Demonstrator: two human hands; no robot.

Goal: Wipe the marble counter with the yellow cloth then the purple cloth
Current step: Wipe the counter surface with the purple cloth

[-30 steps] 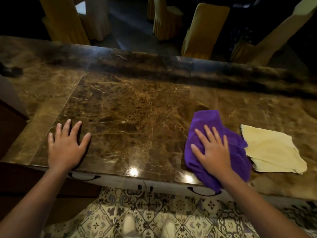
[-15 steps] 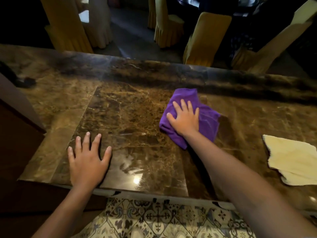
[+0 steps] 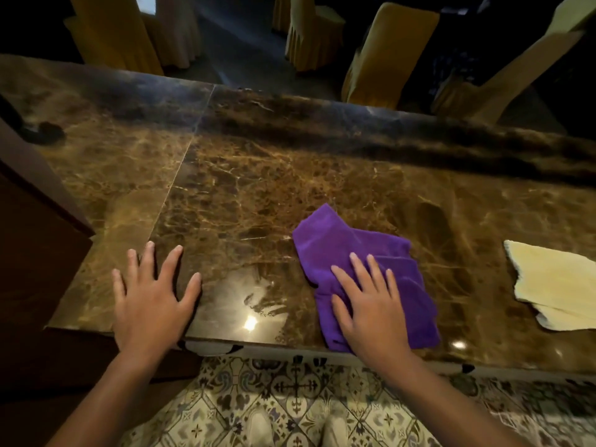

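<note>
The brown marble counter spans the view. A folded purple cloth lies near its front edge, right of centre. My right hand presses flat on the cloth's near half, fingers spread. My left hand rests flat on the bare marble at the front left, fingers apart, holding nothing. The yellow cloth lies loose at the right, partly cut off by the frame edge, apart from both hands.
A dark small object sits at the counter's far left. A dark wooden cabinet borders the left side. Yellow-covered chairs stand beyond the far edge. Patterned floor tiles and my shoes lie below.
My right hand slid the purple cloth away to the counter's middle, then pulled it back to the front edge. My left hand stayed planted on the marble.
</note>
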